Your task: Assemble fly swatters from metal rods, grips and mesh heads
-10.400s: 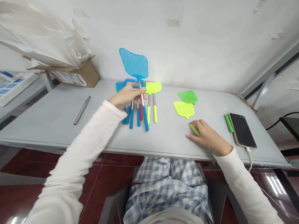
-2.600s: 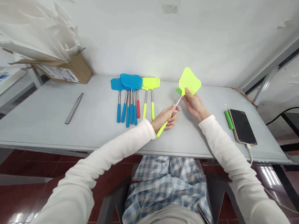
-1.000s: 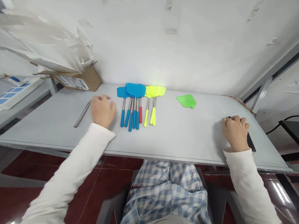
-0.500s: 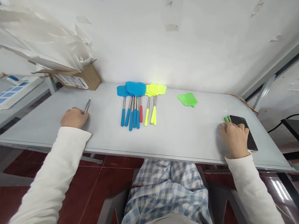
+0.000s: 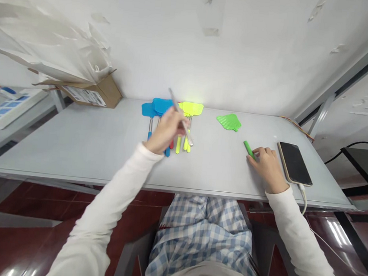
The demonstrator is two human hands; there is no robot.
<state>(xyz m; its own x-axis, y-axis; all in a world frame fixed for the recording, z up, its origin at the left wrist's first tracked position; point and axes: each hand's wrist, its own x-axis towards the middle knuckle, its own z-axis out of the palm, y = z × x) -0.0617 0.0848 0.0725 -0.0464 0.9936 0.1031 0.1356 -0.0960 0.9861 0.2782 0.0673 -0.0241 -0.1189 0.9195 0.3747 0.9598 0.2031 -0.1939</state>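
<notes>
My left hand [image 5: 165,131] grips a thin silver metal rod [image 5: 187,134], held slanted above the row of small fly swatters. The swatters have blue heads [image 5: 161,106] and yellow heads [image 5: 193,108], with metal stems and coloured handles. My hand covers several of the blue handles and most of a red one. At the right, my right hand [image 5: 267,165] has its thumb and fingers closed on the end of a green handle [image 5: 249,149], low over the table. A green leaf-shaped swatter head [image 5: 229,122] lies by itself toward the wall.
A phone [image 5: 295,163] with a white cable [image 5: 302,195] lies right of my right hand. An opened cardboard box [image 5: 110,92] stands at the back left. Beyond the table's left end is a white and blue object [image 5: 7,110]. The wall bounds the table's back.
My left hand has moved right with the metal rod, from the table's left part to over the swatters. My right hand has drawn the green handle left, away from the phone.
</notes>
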